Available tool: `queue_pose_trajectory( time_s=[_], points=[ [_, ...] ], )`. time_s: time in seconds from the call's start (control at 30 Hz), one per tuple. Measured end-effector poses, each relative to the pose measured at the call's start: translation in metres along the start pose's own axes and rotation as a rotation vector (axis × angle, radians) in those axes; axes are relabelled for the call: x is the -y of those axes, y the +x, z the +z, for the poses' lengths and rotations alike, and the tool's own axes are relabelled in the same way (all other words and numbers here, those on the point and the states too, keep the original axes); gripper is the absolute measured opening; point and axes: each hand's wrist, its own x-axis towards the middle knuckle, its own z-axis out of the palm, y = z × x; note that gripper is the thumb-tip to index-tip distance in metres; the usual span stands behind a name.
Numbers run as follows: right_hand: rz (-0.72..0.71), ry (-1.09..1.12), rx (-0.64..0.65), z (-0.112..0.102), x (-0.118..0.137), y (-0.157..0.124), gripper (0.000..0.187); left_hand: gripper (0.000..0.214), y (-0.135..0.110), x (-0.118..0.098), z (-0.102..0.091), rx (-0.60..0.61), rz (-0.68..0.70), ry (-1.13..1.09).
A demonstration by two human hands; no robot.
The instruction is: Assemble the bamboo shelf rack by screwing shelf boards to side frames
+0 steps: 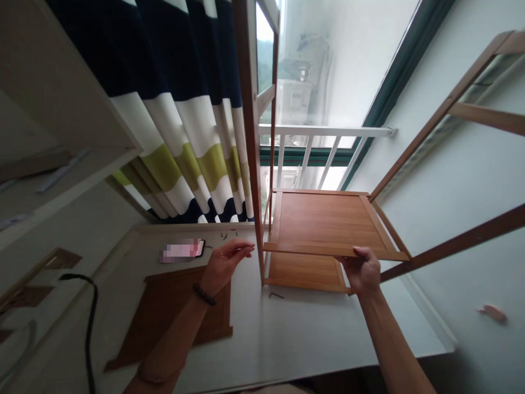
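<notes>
My right hand (363, 271) grips the front edge of a brown wooden shelf board (324, 219), thumb on top and fingers beneath. The board lies between the two side frames of a wooden rack, and a lower shelf board (307, 272) shows under it. Close to the left upright (249, 137), my left hand (229, 260) is pinched at the fingertips. Whatever it pinches is too small to make out. Below the rack, an L-shaped hex key (276, 296) lies on the white surface.
Another wooden board (176, 312) lies flat on the white surface (307, 339) at left. A phone (182, 250) and several small screws (223, 236) lie behind it. A black cable (91, 323) stands at far left. Behind are a striped curtain (176, 126) and a white railing (324, 131).
</notes>
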Motion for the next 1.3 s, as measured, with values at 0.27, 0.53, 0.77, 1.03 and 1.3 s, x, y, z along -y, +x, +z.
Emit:
queue_pose_trajectory(
  time_s=[0.27, 0.53, 0.77, 1.03, 1.3],
  points=[
    [-0.057, 0.017, 0.038, 0.005, 0.009, -0.010, 0.006, 0.031, 0.002, -0.001, 0.011, -0.067, -0.004, -0.006],
    [-0.061, 0.035, -0.063, 0.005, 0.006, -0.015, 0.006, 0.019, 0.010, -0.017, -0.007, 0.157, 0.077, 0.061],
    [-0.090, 0.010, -0.072, 0.001, 0.003, -0.019, 0.009, 0.022, 0.011, -0.005, -0.010, 0.251, 0.114, 0.105],
    [-0.085, -0.013, -0.011, -0.008, 0.007, -0.007, 0.007, 0.022, 0.011, -0.011, -0.001, 0.208, 0.131, 0.161],
    [-0.072, 0.004, -0.018, -0.013, 0.015, 0.002, 0.007, 0.024, 0.010, -0.011, 0.007, 0.300, 0.100, 0.135]
  ],
)
